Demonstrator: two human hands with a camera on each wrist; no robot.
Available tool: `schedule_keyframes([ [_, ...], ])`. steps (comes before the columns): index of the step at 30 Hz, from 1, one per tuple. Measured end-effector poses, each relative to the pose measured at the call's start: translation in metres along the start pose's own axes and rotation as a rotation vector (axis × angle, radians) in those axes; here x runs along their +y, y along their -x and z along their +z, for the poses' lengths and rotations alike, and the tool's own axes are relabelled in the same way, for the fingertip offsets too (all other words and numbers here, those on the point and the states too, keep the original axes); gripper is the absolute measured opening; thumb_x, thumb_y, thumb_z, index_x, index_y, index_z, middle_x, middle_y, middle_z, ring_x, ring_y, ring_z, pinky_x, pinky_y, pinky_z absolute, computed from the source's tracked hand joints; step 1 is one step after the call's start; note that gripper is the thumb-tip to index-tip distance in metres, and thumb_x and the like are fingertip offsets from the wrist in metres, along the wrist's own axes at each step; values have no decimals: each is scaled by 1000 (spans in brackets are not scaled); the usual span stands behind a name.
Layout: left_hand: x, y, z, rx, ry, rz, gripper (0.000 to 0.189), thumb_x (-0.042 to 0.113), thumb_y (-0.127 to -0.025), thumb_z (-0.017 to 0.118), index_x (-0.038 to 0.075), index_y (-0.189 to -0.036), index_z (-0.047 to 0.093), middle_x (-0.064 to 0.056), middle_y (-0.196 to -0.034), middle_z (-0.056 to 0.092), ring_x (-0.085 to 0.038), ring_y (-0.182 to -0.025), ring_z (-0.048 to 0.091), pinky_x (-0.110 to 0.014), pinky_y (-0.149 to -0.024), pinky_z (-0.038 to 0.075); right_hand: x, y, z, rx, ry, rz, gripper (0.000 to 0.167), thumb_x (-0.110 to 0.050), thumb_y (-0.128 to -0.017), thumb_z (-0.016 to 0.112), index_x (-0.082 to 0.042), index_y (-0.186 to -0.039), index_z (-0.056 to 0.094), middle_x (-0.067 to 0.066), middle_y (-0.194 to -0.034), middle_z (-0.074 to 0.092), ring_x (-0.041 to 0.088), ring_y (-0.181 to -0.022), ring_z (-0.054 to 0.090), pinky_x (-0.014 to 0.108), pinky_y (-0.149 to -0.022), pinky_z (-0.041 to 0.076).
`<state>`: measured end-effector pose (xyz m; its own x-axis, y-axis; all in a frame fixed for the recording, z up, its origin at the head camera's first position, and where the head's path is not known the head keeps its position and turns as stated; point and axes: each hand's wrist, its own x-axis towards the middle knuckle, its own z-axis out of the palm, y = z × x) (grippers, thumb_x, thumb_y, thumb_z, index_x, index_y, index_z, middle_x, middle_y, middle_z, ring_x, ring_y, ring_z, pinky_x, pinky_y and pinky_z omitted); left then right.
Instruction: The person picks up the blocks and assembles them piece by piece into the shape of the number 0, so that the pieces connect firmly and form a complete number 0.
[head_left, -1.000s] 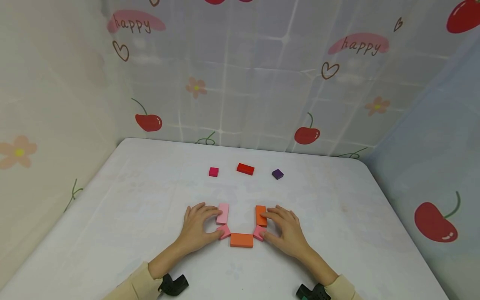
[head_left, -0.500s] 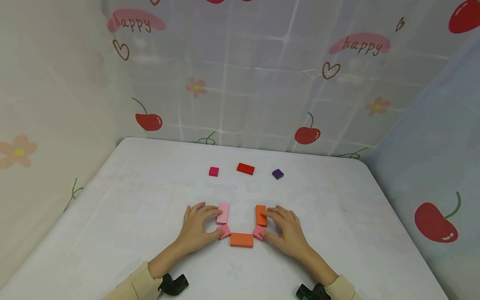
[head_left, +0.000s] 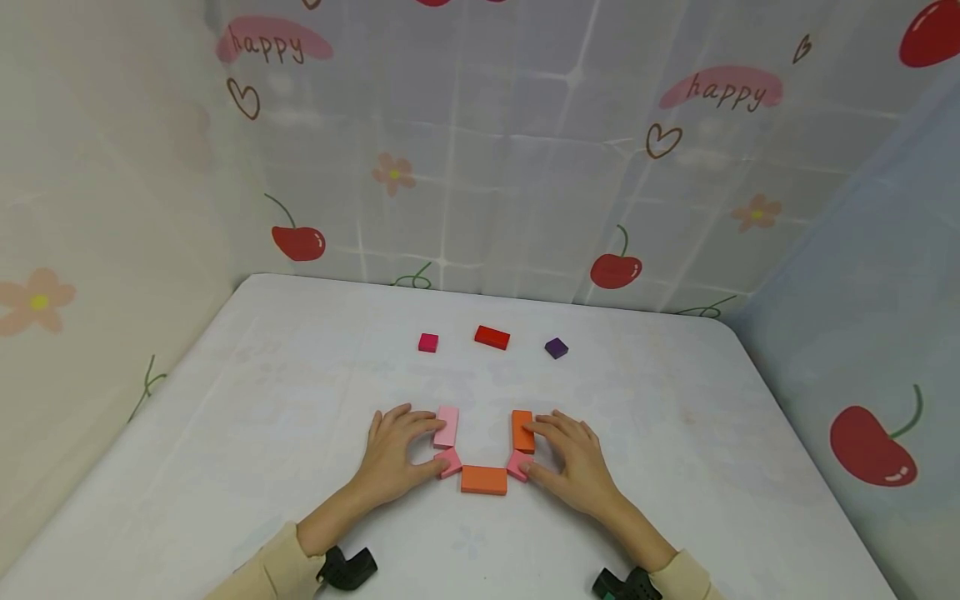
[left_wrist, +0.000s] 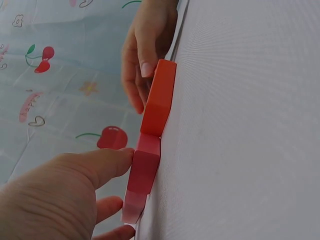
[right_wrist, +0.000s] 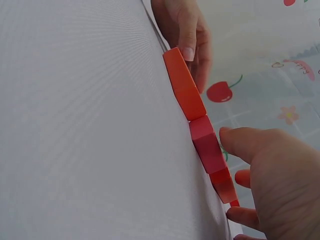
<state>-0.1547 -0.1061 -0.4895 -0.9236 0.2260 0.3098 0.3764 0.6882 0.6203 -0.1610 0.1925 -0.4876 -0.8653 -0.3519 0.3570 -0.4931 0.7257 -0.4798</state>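
Five blocks form a U on the white table in the head view. My left hand touches its left side, thumb on a small pink block and index finger on a long light-pink block. On the right side, my right hand has its thumb at another small pink block and its index finger at an upright-lying orange block. A second orange block joins the two sides at the near end. In the left wrist view, the left thumb tip meets the pink block.
Beyond the U lie a small magenta block, a red block and a small dark purple block. The table backs onto a cherry-patterned curtain. Black wrist straps sit by the beige sleeves.
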Motion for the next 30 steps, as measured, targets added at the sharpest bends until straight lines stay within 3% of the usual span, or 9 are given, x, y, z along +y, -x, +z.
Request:
schedule_keyframes([
  [6,-1,0,-2,0,10,-8,48,31,-73,83,15,-117,71,-8,-123,65,-43,-131,41,-76,-107,10,-3,-3,-3,-21,-36,13,50,-33,-79,76,-17,-125,65,11,-131,61,39,-132,47,70,-106,24],
  [10,0,0,-2,-4,23,-15,49,33,-73,83,14,-116,72,-8,-123,66,-43,-131,41,-77,-107,10,-3,-7,-9,1,-109,14,46,-29,-81,77,-14,-124,66,14,-131,61,36,-126,52,63,-102,39],
  [13,0,0,-2,-5,24,-19,49,33,-72,84,15,-116,72,-7,-123,66,-42,-131,42,-76,-107,10,0,-14,-19,16,-149,69,46,-26,-84,76,-12,-126,65,16,-134,58,35,-126,52,61,-99,43],
  [17,-1,0,-2,3,19,-15,49,33,-72,84,15,-116,73,-7,-122,66,-42,-131,42,-76,-107,11,13,-36,-34,65,-147,152,46,-24,-87,73,-8,-129,62,17,-136,55,36,-128,49,63,-103,39],
  [24,-2,0,-2,-12,33,-40,49,34,-72,84,17,-117,72,-6,-124,66,-40,-133,41,-74,-109,8,56,-89,-56,183,-140,242,53,-21,-87,74,-8,-135,56,20,-132,53,38,-121,50,57,-100,41],
  [30,-2,0,0,-6,33,-24,49,34,-72,84,14,-116,73,-8,-123,66,-42,-131,42,-76,-107,9,79,-118,-57,91,-171,378,61,-21,-87,74,-10,-142,49,23,-130,51,39,-117,49,53,-95,45],
])
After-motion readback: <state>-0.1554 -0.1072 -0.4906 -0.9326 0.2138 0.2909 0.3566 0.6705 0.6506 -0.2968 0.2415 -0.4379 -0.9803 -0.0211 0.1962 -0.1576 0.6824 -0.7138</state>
